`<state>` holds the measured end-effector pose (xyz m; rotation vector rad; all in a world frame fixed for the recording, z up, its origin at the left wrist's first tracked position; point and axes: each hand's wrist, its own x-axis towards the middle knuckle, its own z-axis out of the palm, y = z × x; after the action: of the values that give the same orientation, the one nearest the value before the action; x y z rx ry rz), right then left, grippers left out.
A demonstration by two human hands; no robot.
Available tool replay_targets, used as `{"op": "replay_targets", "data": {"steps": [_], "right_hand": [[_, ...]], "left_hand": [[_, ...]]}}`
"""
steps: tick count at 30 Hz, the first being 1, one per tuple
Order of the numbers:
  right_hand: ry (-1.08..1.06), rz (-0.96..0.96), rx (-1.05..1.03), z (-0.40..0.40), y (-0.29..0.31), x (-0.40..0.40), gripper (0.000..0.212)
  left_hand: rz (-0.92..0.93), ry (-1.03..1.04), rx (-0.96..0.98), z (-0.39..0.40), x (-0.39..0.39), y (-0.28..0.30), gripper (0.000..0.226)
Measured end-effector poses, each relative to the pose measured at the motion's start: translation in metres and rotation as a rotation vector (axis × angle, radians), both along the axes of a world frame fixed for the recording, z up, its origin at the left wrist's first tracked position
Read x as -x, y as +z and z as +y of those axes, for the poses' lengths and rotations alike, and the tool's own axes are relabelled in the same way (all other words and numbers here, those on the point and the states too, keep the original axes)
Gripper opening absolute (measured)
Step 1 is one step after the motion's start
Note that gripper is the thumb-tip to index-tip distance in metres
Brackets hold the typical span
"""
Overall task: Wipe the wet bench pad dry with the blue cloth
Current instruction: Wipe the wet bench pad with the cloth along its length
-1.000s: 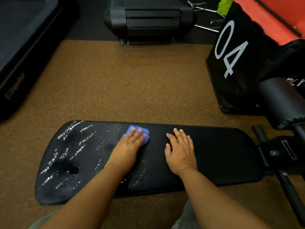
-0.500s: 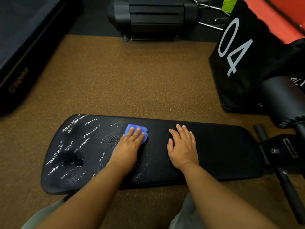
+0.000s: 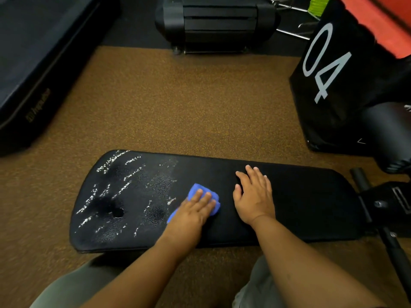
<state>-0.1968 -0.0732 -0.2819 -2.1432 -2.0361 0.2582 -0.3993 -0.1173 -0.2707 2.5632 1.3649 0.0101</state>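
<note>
The left hand (image 3: 193, 213) pressed flat, fingers straight, on the small bunched blue cloth (image 3: 198, 192) near the middle of the long black padded bench pad (image 3: 311, 203). The right hand (image 3: 253, 196) lay flat beside it. The right half looked dry; shiny water drops (image 3: 111, 192) covered the left part, so much wiping was left.

blue cloth (image 3: 203, 197) — mostly under left hand (image 3: 191, 215) | forearms — cut by bottom edge

Both forearms are bare, with no sleeves, watch or rings in sight. The legs wear grey-green trousers (image 3: 73, 290) (or shorts; the fabric shows only at the lower edge).
</note>
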Motion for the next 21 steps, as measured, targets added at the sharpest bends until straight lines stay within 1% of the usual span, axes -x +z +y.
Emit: {"op": "replay_targets", "data": {"steps": [2,3,4,7,10,11,13,14,16,19,20,21], "right_hand": [[0.006,0.0,0.011,-0.001,0.0,0.0,0.045],[0.007,-0.003,0.015,-0.001,0.0,0.0,0.045],[0.004,-0.009,0.02,-0.001,0.001,0.001,0.045],[-0.036,-0.031,0.039,0.0,0.005,0.005,0.044],[-0.084,0.027,0.062,-0.01,0.009,0.019,0.044],[-0.072,0.034,0.079,-0.017,0.008,0.025,0.046],[-0.029,0.0,0.113,-0.03,0.002,0.034,0.051],[-0.012,-0.018,0.121,-0.033,0.0,0.035,0.052],[0.001,-0.027,0.129,-0.033,-0.002,0.033,0.053],[-0.007,-0.029,0.111,-0.033,-0.002,0.034,0.052],[-0.009,-0.03,0.108,-0.034,-0.001,0.035,0.052],[-0.009,-0.03,0.11,-0.035,0.0,0.035,0.052]], "left_hand": [[-0.016,-0.133,-0.019,-0.016,0.002,0.002,0.052],[-0.019,-0.158,-0.024,-0.019,0.007,0.003,0.051],[-0.014,-0.148,-0.013,-0.017,0.011,0.005,0.051],[-0.03,-0.022,0.055,-0.007,0.005,0.007,0.056],[0.028,0.095,0.114,-0.006,-0.009,0.01,0.061],[0.016,0.105,0.099,-0.009,-0.01,0.011,0.059],[-0.004,0.075,0.084,-0.018,-0.007,0.01,0.059],[-0.006,0.034,0.071,-0.022,0.0,0.006,0.061],[-0.002,-0.043,0.007,-0.035,0.015,0.004,0.058],[0.016,-0.152,0.019,-0.057,0.032,0.015,0.055],[0.026,-0.171,0.015,-0.059,0.037,0.016,0.055],[0.058,-0.142,0.009,-0.056,0.042,0.016,0.055]]}}
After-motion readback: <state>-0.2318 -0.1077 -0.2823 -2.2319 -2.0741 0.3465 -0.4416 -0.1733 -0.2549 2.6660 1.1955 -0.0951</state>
